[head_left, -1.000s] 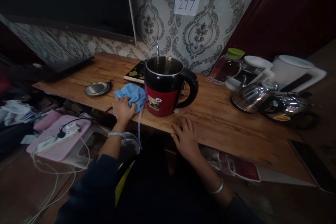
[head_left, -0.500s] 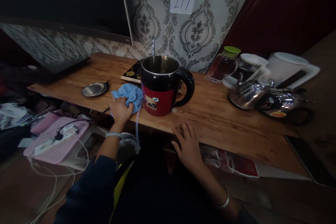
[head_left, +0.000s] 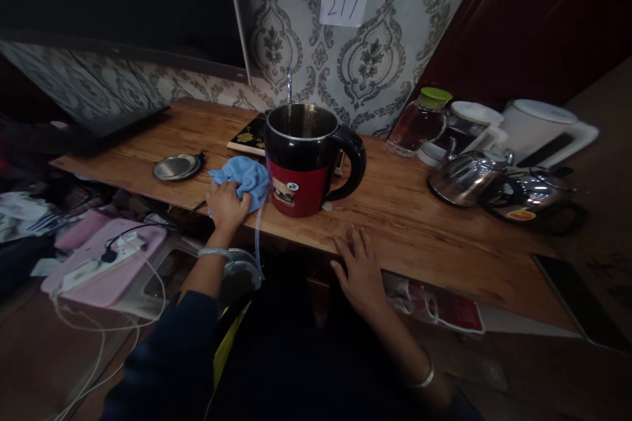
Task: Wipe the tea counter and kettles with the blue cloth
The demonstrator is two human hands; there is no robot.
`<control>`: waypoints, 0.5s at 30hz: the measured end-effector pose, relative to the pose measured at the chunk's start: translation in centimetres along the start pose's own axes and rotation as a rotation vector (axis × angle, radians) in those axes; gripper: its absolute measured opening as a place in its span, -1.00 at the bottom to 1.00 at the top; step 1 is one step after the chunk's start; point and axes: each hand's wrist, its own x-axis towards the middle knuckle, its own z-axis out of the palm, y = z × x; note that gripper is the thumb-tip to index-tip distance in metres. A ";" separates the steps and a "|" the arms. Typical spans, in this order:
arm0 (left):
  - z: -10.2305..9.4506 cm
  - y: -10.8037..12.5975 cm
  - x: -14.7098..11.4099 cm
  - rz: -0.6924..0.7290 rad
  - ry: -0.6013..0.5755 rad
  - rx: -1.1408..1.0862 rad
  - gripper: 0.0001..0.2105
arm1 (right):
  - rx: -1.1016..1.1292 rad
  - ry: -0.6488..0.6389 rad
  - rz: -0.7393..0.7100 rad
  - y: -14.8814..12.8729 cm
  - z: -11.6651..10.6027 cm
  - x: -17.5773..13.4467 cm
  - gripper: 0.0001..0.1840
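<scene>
My left hand (head_left: 227, 206) is closed on a crumpled blue cloth (head_left: 245, 174) at the wooden table's front edge; its fingertips are partly hidden in the folds. Just right of the cloth stands an electric kettle (head_left: 301, 181), black above and red below, upright and lidless, its handle turned right. My right hand (head_left: 360, 270) lies at the front edge, fingers spread and holding nothing, apart from the kettle. A clear tube (head_left: 258, 237) hangs over the edge between cloth and kettle. Further left, a round metal lid (head_left: 178, 168) rests on the table.
Behind the kettle are a black panel with gold flowers (head_left: 248, 138) and a metal faucet (head_left: 289, 85). Glass and plastic jugs (head_left: 543, 112) and steel kettles (head_left: 464, 177) stand at the right. A power strip (head_left: 103, 266) with cables sits on a pink stool (head_left: 143, 270) at lower left.
My right hand has shifted slightly to the right along the table edge. My left hand, the cloth and the kettle have stayed where they were.
</scene>
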 end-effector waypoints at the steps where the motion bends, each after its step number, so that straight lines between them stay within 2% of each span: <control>1: 0.0 0.0 0.0 -0.003 0.000 0.001 -0.64 | 0.004 -0.001 -0.010 -0.2 0.0 0.0 -0.51; 8: 0.3 -0.2 0.1 0.012 0.008 0.017 -0.63 | 0.073 -0.038 -0.090 -3.2 -0.1 1.3 -0.52; 15: 0.1 -0.3 0.1 0.014 0.009 0.015 -0.61 | 0.094 -0.040 -0.113 -5.0 1.2 3.1 -0.51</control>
